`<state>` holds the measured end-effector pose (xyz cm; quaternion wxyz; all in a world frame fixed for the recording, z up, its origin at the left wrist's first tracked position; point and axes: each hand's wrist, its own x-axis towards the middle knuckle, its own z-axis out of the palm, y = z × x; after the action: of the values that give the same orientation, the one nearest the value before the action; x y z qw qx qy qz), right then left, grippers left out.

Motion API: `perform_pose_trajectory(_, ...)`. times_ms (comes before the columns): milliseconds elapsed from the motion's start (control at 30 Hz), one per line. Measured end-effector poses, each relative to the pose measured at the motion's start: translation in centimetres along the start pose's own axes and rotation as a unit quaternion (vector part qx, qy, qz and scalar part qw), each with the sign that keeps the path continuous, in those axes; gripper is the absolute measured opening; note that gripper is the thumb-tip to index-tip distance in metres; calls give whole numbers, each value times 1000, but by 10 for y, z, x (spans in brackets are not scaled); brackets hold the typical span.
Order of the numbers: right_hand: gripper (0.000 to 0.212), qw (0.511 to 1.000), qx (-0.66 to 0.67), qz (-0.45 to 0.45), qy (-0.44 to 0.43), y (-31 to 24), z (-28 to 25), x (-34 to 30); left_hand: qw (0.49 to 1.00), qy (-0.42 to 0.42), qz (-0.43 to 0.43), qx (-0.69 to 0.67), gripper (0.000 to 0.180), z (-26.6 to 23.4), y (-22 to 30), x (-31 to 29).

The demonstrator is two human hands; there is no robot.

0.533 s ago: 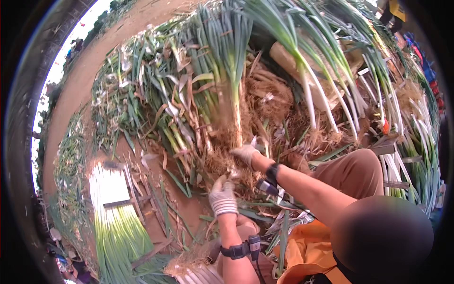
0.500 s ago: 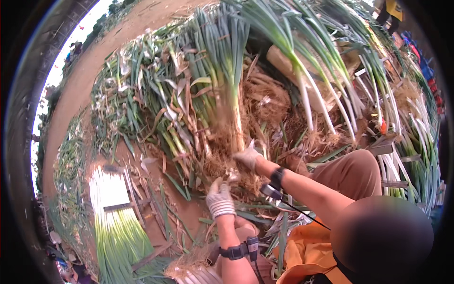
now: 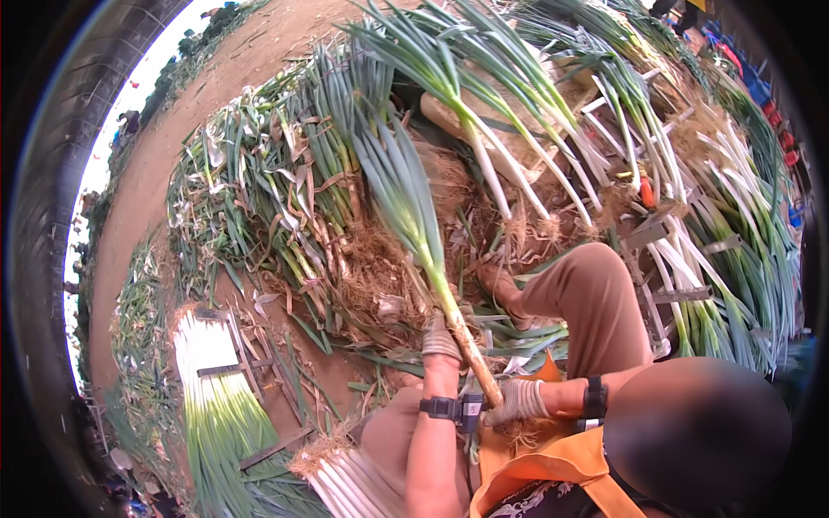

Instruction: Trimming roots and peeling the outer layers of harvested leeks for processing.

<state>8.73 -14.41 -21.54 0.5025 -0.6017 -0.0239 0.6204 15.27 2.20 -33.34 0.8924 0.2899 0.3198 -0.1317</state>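
A long green onion (image 3: 416, 226) slants across my front, its green leaves pointing away and its brown-skinned root end near my lap. My right hand (image 3: 515, 403), in a striped glove, is closed around the stalk just above the roots. Farther up, my gloved left hand (image 3: 441, 336) lies against the left side of the stalk, close to a dry strip of leaf. Its fingers look bent, and what they pinch is partly hidden. Cleaned white green onions (image 3: 344, 485) lie with their roots beside my left knee.
A pile of uncleaned green onions (image 3: 285, 198) spreads ahead and left. Trimmed ones fill a metal frame (image 3: 221, 370) at lower left. Several loose stalks (image 3: 492, 168) lean on a pale sack (image 3: 445, 116). Another rack (image 3: 682, 294) of onions stands right of my bent knee (image 3: 596, 293).
My right hand has drawn one green onion from the pile toward my lap, root end nearest me. The left hand has moved right, up to its stalk. The view has shifted a little.
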Motion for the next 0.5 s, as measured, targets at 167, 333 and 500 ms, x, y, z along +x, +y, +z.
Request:
perform_pose_trajectory(167, 35, 983, -113, -87, 114, 21, -19, -5, 679, -24, -23, 733, 38, -73, -76, -8)
perform_pose_trajectory(333, 27, 980, -184, -78, 16, -7, -3, -64, 453, -111, 182, 866, 37, -163, -84, -28)
perform_pose_trajectory(500, 18, 932, -277, -227, -59, 135, -13, -48, 989, -47, 129, -60, 35, 112, 27, -62)
